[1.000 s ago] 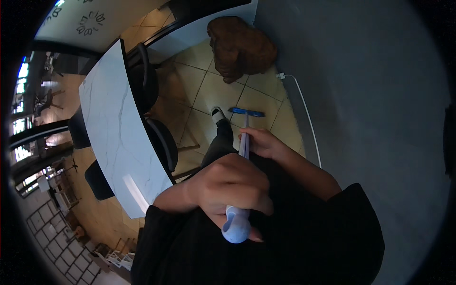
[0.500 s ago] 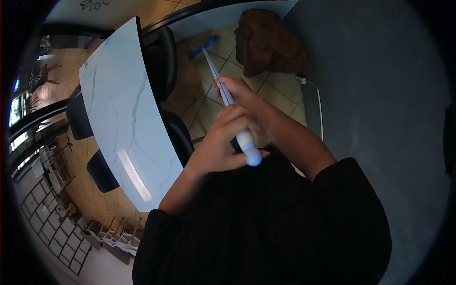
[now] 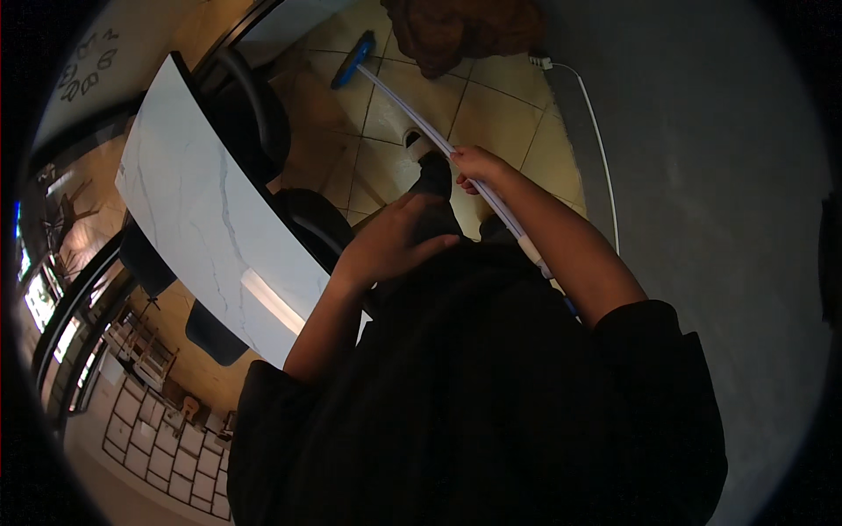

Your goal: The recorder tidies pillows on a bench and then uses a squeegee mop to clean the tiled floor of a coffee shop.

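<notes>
At the far left, I see a wall panelled in a dark grid (image 3: 171, 447), with a small guitar (image 3: 190, 406) in front of it. Next comes a long white table (image 3: 210, 219) with grey marble veining and a bright streak of reflected light. Two dark seats, the upper far chair (image 3: 149, 263) and the lower far chair (image 3: 215, 333), stand along its left side; a black armchair (image 3: 250, 114) and a second black chair (image 3: 316, 219) crowd its right side, narrowing the strip of pale tiled floor (image 3: 491, 110). The person's left hand (image 3: 390, 245) is let go, fingers loosely spread, just above or on the thigh; I cannot tell which. A foot in a light slipper (image 3: 414, 145) stands beside the long-handled broom (image 3: 421, 123). Its blue head (image 3: 353, 61) is on the tiles between the armchair and a big brown rock-like lump (image 3: 469, 31) at the far end, stone or wood, I cannot tell. The right hand (image 3: 478, 167) grasps the pale pole, whose near end passes beneath the forearm. Rightmost, a white cable (image 3: 596, 140) trails along a plain grey wall (image 3: 710, 219).
</notes>
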